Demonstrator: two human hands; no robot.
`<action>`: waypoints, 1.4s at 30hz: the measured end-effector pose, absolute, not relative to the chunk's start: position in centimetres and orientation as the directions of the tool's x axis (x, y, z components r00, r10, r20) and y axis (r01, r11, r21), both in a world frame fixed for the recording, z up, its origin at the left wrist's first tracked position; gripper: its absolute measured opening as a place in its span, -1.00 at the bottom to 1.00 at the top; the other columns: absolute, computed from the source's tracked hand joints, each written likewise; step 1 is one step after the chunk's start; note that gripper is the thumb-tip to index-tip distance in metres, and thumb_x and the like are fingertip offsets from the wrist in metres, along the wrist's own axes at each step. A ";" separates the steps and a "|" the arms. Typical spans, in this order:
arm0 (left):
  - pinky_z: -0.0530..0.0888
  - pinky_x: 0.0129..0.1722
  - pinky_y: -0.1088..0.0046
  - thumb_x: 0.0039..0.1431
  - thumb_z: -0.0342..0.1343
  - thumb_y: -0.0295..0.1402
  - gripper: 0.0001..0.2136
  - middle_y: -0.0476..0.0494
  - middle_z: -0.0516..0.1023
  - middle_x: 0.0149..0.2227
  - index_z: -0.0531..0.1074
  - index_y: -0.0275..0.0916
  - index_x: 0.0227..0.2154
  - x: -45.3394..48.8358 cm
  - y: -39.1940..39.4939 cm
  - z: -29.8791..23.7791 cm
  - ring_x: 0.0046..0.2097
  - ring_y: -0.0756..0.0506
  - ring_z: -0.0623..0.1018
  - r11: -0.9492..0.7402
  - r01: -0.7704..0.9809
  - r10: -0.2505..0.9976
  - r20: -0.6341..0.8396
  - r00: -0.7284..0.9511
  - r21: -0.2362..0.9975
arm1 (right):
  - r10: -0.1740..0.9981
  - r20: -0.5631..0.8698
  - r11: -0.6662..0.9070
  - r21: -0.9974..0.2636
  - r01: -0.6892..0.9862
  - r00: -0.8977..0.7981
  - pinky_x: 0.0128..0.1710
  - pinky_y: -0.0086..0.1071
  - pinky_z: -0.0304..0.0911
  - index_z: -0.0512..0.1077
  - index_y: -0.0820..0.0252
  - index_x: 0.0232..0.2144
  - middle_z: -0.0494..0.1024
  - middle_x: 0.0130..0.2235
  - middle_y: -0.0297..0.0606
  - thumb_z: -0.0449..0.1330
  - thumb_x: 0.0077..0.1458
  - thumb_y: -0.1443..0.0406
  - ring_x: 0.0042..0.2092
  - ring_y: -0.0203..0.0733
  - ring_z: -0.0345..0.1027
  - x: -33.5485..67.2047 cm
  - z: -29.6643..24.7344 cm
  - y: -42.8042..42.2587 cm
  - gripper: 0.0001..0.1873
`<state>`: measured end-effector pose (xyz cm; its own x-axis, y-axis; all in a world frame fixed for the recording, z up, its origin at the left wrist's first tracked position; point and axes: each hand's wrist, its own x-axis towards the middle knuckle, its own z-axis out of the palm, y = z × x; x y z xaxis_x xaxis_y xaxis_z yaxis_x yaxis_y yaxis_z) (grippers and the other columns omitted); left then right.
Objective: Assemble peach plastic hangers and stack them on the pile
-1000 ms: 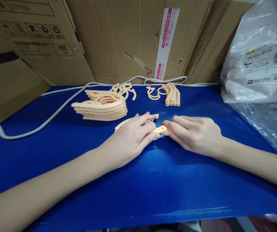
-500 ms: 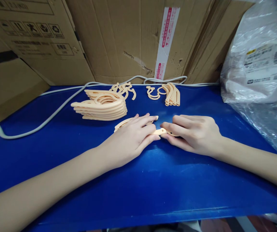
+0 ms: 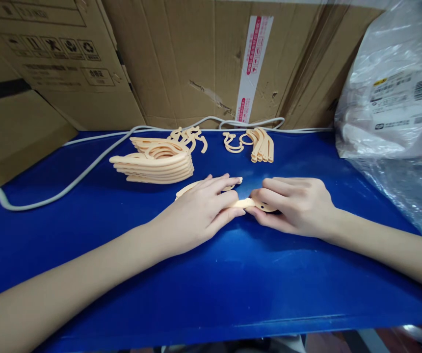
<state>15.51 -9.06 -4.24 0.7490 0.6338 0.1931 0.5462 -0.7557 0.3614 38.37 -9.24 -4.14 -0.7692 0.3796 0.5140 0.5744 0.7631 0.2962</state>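
Note:
My left hand (image 3: pixel 199 211) is closed over a peach plastic hanger piece (image 3: pixel 245 203), its thumb and index finger pinching it near one end. Curved parts of the same colour show beyond the fingers, but the hand hides most of them. My right hand (image 3: pixel 294 203) pinches another peach hanger part (image 3: pixel 268 206) with a small dark hole. Its end meets the left-hand piece; whether the two are joined I cannot tell. Behind my left hand lies a stack of peach hangers (image 3: pixel 155 164). Loose hanger hooks (image 3: pixel 191 137) lie at its back.
Farther back on the blue table (image 3: pixel 211 294) are more hooks (image 3: pixel 235 144) and a bunch of curved hanger arms (image 3: pixel 262 146). A white cable (image 3: pixel 86 174) runs along the back and left. Cardboard boxes (image 3: pixel 181 59) stand behind; a plastic-wrapped package (image 3: pixel 391 103) sits at right.
My right hand's fingertips have shifted slightly, and its part now overlaps the end of the left-hand piece, covering the hole seen there before. The left hand has barely moved.

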 end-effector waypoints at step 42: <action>0.33 0.11 0.53 0.29 0.06 -0.33 -0.71 -0.08 0.46 0.09 0.32 -0.24 0.05 14.8 -7.6 -4.3 0.13 -0.03 0.44 -0.620 0.513 0.755 0.274 0.596 0.594 | 0.374 0.543 0.831 0.164 0.531 -0.752 -0.26 -0.25 0.21 0.46 0.33 -0.08 0.59 -0.09 -0.01 0.03 0.19 -0.12 -0.19 -0.09 0.46 38.9 -4.2 -8.8 -0.37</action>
